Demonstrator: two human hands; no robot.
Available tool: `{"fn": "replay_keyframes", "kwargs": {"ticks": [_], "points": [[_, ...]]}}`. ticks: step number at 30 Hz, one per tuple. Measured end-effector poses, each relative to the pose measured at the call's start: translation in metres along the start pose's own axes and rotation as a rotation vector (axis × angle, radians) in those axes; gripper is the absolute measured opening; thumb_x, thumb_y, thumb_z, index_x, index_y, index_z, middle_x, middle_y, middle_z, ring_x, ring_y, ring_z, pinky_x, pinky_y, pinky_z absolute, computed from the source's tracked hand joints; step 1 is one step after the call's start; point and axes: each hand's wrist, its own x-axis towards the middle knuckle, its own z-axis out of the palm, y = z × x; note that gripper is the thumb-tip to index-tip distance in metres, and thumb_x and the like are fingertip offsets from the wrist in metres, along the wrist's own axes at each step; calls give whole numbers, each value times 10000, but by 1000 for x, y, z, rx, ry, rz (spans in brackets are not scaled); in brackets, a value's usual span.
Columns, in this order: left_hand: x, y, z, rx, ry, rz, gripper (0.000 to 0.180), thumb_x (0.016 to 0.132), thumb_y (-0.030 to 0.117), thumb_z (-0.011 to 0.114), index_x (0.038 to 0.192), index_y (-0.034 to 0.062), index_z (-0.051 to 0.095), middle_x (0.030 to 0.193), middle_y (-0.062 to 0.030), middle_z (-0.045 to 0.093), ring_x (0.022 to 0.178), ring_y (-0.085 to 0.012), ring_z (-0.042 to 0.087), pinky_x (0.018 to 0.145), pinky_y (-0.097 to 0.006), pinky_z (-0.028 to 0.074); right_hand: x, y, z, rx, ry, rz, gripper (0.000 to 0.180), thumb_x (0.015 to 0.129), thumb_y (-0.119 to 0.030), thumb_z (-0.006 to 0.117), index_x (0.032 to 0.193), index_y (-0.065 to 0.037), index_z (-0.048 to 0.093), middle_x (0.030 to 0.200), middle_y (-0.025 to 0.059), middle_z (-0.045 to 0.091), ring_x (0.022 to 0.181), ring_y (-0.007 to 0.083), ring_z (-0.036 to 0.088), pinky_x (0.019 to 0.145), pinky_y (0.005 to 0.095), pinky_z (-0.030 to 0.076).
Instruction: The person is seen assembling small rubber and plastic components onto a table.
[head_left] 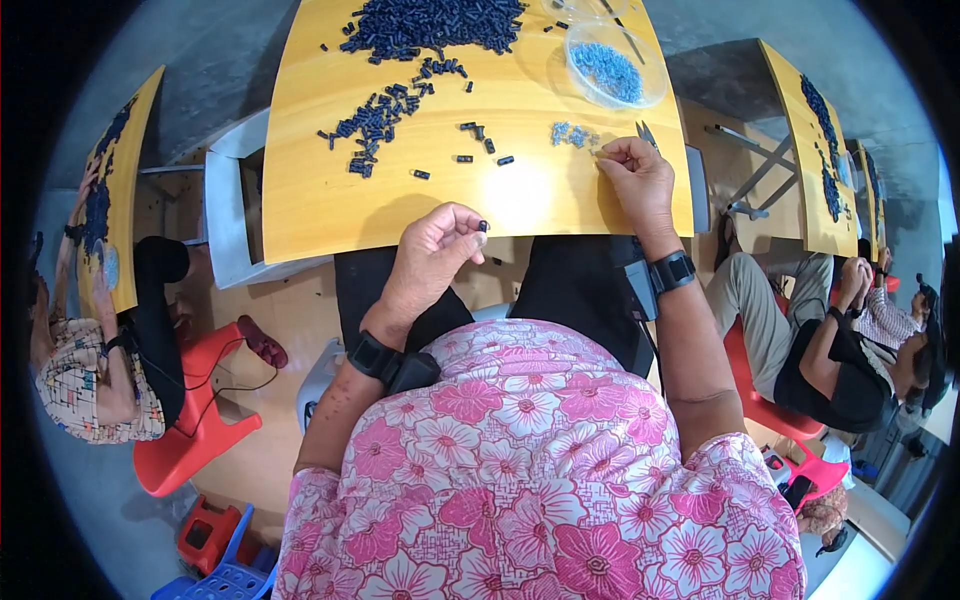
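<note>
My left hand (pixel 432 252) is closed in a pinch at the table's near edge. Between thumb and forefinger it grips a small black cylindrical piece (pixel 483 227). Farther right, my right hand (pixel 640 180) is over the tabletop with thumb and forefinger pressed together; what is between them is too small to make out. Just left of its fingertips lies a little cluster of pale blue pieces (pixel 570 134). Beyond it stands a clear round tub (pixel 655 88) holding more of these blue pieces (pixel 606 72). Tweezers (pixel 645 134) lie partly behind my right hand.
A big heap of black cylindrical pieces (pixel 430 24) covers the far part of the yellow table (pixel 310 200), with a looser pile (pixel 375 120) nearer. A grey box (pixel 228 205) stands at the table's left. Other people sit at tables on both sides, with red stools (pixel 190 430) under them.
</note>
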Motion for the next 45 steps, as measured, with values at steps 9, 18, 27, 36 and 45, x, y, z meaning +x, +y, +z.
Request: {"fn": "replay_keyframes", "kwargs": {"ticks": [9,18,27,36,45], "points": [[0,-2,1,-44,2,5,73,901,63,585,958,21,569,834,-5,581,718,-75,571,680,-209,473,0,5,-1,-178,23,-143,79,758,-48,718,832,-31,698,735,11,623,630,68,552,615,214,477],[-1,-3,0,-32,4,-7,78,902,59,583,967,17,571,839,-10,585,726,-77,573,686,-216,481,-2,-8,4,-341,45,-213,75,729,-108,642,764,-58,686,736,99,620,687,268,614,645,350,490],[-1,-3,1,-12,9,23,76,905,74,582,962,24,575,848,3,585,732,-72,575,693,-216,486,-3,-7,4,-455,26,-292,98,785,-117,674,818,-25,665,770,116,616,675,258,604,641,348,492],[-1,-5,0,10,17,12,73,905,72,580,961,26,573,848,0,588,726,-73,578,691,-220,492,-7,-4,4,-355,1,-275,97,778,-98,687,809,-8,667,734,103,616,635,202,586,613,306,480],[0,-4,0,-1,26,19,74,907,66,580,960,15,566,828,-6,585,712,-78,582,679,-221,489,-11,-6,0,-211,-31,-166,113,778,-93,704,816,12,684,716,56,633,616,119,579,602,247,472]]}}
